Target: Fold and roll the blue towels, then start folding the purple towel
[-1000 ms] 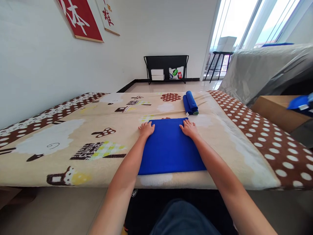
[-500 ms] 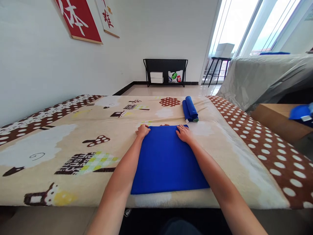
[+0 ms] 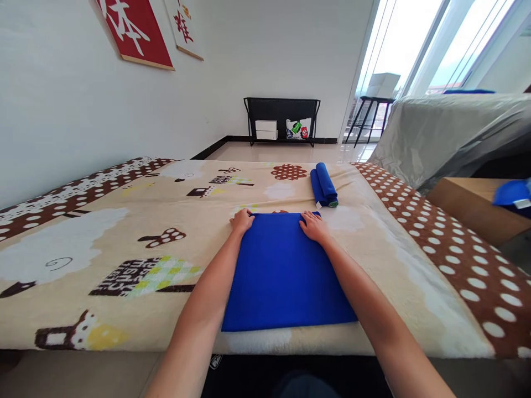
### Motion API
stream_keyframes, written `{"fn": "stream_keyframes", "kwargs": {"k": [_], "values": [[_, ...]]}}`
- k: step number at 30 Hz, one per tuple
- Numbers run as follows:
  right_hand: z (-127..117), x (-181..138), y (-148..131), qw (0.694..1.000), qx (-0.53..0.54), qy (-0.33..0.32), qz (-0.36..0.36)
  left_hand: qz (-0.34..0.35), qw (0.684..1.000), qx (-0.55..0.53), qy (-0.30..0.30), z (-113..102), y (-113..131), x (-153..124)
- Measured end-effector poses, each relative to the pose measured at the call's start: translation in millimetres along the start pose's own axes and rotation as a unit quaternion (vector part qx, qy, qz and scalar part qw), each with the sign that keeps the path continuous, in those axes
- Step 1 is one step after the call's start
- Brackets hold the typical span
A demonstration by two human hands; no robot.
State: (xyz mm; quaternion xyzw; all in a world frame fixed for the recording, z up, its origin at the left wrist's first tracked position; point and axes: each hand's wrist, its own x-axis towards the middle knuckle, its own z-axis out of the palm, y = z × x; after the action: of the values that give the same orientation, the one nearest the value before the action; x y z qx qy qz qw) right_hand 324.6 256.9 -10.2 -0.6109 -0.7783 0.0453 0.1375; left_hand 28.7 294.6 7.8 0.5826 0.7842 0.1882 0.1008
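Observation:
A flat blue towel (image 3: 288,271) lies on the patterned blanket in front of me, its near edge close to the blanket's front edge. My left hand (image 3: 241,221) is at its far left corner, with the fingers curled over the cloth there. At the far right corner, my right hand (image 3: 314,226) rests on the towel, its fingers stretched out along the edge. Just beyond my right hand lies a rolled blue towel (image 3: 324,185) with a small white tag, apart from the flat one.
The cream blanket (image 3: 161,309) with brown dotted borders (image 3: 460,262) covers the bed-like surface. A cardboard box (image 3: 473,202) stands to the right, beside plastic-covered furniture (image 3: 452,127). Against the back wall is a black rack (image 3: 282,110).
Both hands stay at the far corners of the flat towel, nearly unmoved. The view has shifted very slightly; the towels lie as before.

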Motion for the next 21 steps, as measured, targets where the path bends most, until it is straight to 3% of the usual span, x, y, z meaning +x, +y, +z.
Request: {"fn": "stream_keyframes", "kwargs": {"k": [7, 10, 14, 16, 18, 21], "values": [[0, -3, -11, 0.999, -0.018, 0.025, 0.042, 0.000, 0.994, 0.043, 0.102, -10, 5, -22], [2, -3, -24, 0.999, -0.020, 0.032, 0.039, 0.045, 0.990, 0.060, 0.120, -16, 13, -33], [7, 0, -49, 0.999, -0.005, 0.014, -0.038, 0.200, 0.976, 0.082, 0.040, -4, 33, -46], [10, 2, -55, 0.998, 0.004, 0.003, -0.066, 0.246, 0.965, 0.094, -0.012, 8, 40, -51], [11, 4, -51, 0.998, 0.008, -0.002, -0.062, 0.248, 0.962, 0.105, -0.043, 19, 39, -53], [7, 1, -23, 1.000, 0.007, -0.002, -0.018, 0.200, 0.971, 0.118, -0.055, 22, 21, -50]]}}
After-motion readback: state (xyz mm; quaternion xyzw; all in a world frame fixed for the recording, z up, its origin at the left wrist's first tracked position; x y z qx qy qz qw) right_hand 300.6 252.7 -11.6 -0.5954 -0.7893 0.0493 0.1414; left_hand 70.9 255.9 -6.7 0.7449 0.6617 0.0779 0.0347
